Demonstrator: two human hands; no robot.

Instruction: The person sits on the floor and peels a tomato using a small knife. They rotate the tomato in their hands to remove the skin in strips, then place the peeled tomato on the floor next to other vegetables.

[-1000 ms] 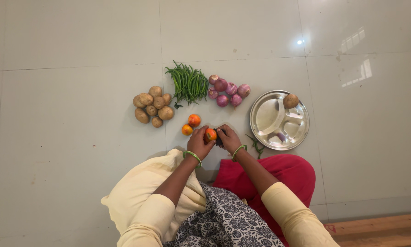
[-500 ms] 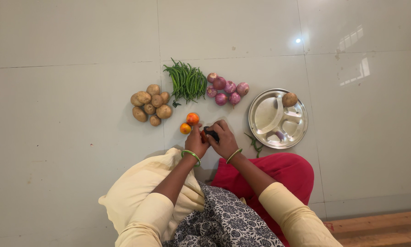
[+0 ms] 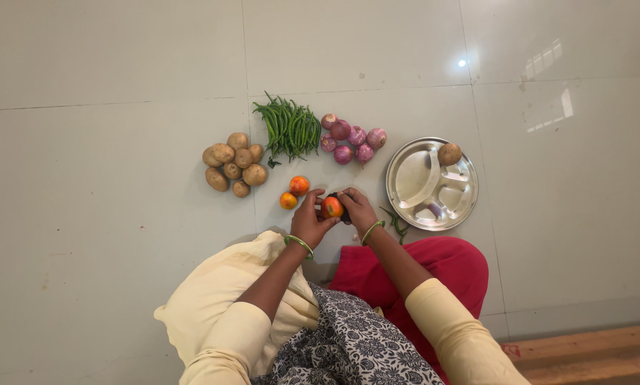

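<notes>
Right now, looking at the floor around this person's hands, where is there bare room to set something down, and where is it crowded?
Bare tile lies left of the potatoes, beyond the green chillies and onions, and right of the steel tray. It is crowded between the two loose tomatoes and the tray, where the left hand and right hand hold a tomato.

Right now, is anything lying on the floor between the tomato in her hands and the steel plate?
Yes: a few loose green chillies lie on the floor between the tomato, held by the left hand and right hand, and the steel plate.
</notes>
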